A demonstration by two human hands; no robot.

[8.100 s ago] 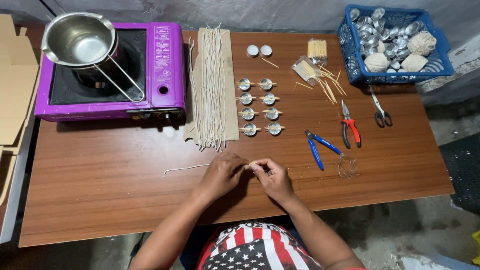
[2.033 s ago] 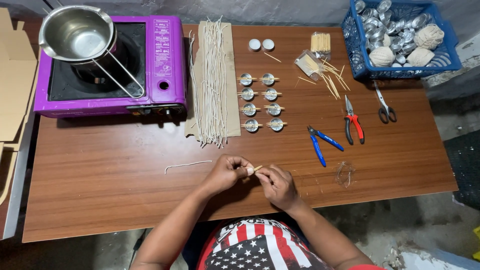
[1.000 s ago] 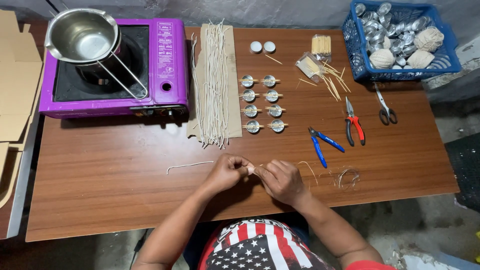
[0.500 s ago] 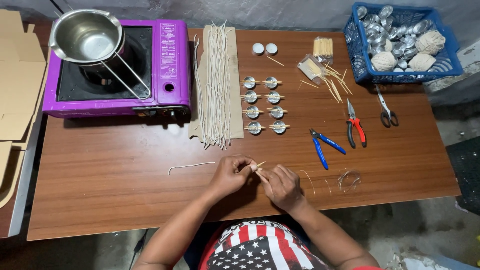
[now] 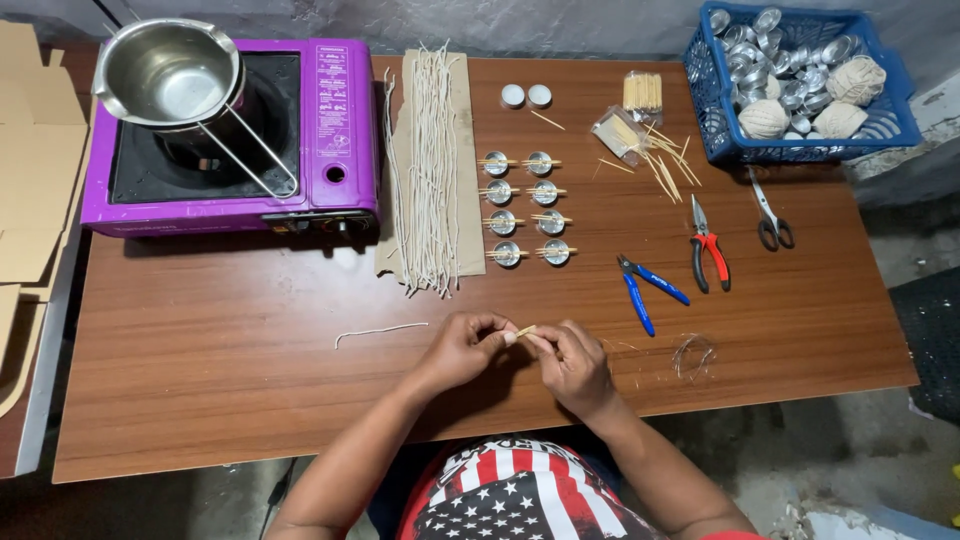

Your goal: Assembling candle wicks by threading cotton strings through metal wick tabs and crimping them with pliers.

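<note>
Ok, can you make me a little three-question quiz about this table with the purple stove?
1. True or false: the shiny steel pot sits on the purple stove.
2. Which lies nearer the blue plastic basket: A) grey-handled scissors or B) blue-handled pliers?
3. Fill in: the left hand and right hand pinch a small pale ____ together.

Key: 1 true. 2 A. 3 stick.

Purple stove [image 5: 330, 130] — blue basket [image 5: 800, 150].
</note>
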